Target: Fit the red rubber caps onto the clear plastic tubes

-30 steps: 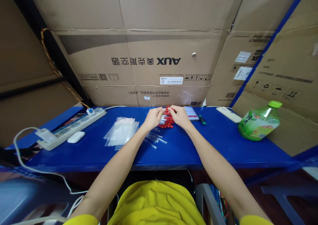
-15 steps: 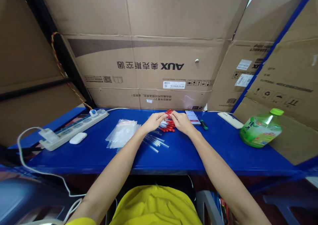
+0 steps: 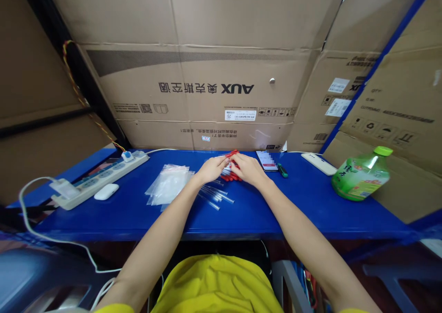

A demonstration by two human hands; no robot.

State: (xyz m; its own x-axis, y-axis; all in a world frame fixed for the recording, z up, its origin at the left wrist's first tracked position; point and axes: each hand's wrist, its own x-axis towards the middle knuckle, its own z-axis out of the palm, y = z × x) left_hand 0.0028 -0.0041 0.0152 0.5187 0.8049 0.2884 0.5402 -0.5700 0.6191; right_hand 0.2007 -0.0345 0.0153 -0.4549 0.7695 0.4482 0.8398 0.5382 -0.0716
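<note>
On the blue table, a bunch of thin clear tubes with red ends (image 3: 232, 177) lies beneath and between my two hands. My left hand (image 3: 210, 169) is closed on the left part of the bunch, its fingertips at the red ends. From the other side my right hand (image 3: 249, 167) curls its fingers over the red ends, nearly meeting the left. The fingertips partly hide what each hand grips. Several loose clear tubes (image 3: 217, 195) lie fanned out below my left hand. Left of them is a stack of clear plastic zip bags (image 3: 169, 186).
Behind the hands are a phone (image 3: 266, 160) and a green-handled screwdriver (image 3: 282, 170). To the right lie a white power bank (image 3: 318, 164) and a green bottle (image 3: 361, 175). A power strip (image 3: 103, 179) and a white earbud case (image 3: 106, 192) occupy the left. Cardboard (image 3: 207, 64) walls the back.
My right hand has shifted slightly left and its fingers now cover more of the red ends. Both hands stay at the bunch. The whole view has tilted a little.
</note>
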